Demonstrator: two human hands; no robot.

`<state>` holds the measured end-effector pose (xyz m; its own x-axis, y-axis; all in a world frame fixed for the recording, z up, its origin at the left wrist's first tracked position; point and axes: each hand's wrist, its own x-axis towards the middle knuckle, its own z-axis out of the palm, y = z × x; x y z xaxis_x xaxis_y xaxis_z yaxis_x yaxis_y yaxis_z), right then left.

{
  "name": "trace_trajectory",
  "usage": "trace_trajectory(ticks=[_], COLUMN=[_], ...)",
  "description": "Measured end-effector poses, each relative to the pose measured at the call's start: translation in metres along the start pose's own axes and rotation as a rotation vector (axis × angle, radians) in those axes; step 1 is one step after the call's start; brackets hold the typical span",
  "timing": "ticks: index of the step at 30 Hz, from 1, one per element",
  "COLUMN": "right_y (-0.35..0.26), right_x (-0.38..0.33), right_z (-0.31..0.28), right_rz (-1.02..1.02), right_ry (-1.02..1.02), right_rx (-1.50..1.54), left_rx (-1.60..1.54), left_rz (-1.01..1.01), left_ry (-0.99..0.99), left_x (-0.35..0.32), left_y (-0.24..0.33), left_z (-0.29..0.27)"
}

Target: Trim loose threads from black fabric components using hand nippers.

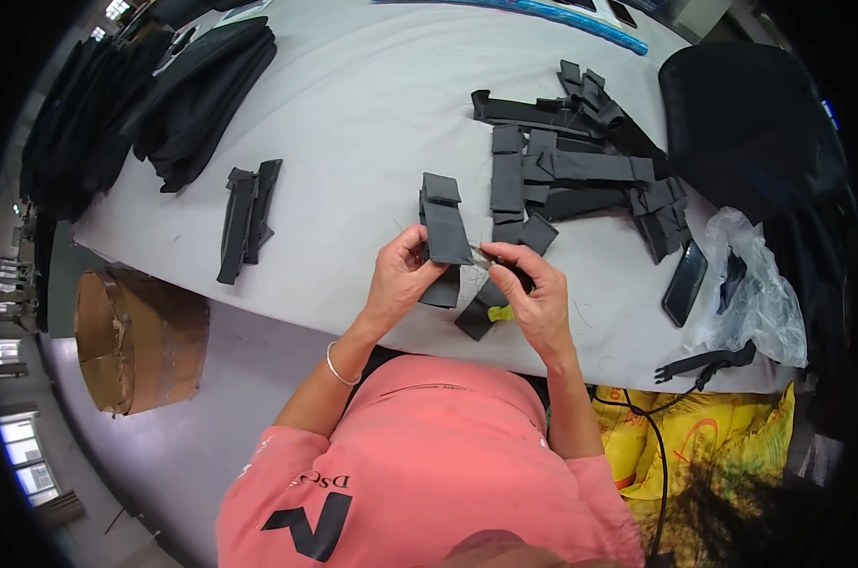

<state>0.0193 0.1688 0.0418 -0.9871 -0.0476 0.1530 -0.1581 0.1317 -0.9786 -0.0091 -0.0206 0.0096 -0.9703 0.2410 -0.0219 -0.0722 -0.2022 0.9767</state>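
Observation:
My left hand [397, 281] pinches a folded black fabric strip [445, 232] near the table's front edge, thumb in front and fingers behind. My right hand [537, 301] is closed around small thread snips [480, 257], mostly hidden by the fingers. Their metal tips meet the strip's lower right corner, where a few loose threads stick out. Beneath the hands lie more black strip pieces, with a small yellow piece [501, 313] beside the right hand.
A pile of black fabric strips [590, 168] covers the right middle of the white table [353, 123]. A phone [683, 284], a clear plastic bag [755, 293] and a buckled strap [703, 363] lie further right. Dark cloth stacks [202, 99] and two strips [249, 220] are left; a cardboard box [143, 339] stands below.

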Motion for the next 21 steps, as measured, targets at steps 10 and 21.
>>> trace_trajectory(ticks=[10,21], right_y=[-0.001,0.020], right_x=[-0.004,0.017], right_z=[0.017,0.022], right_rz=[-0.119,0.188], right_ry=[-0.034,-0.156], right_rx=[-0.197,0.202], left_rx=[0.064,0.346], left_rz=[0.065,0.296], left_ry=[0.031,-0.002], left_x=[-0.007,-0.006], left_y=[-0.004,-0.014], left_z=[-0.003,-0.003])
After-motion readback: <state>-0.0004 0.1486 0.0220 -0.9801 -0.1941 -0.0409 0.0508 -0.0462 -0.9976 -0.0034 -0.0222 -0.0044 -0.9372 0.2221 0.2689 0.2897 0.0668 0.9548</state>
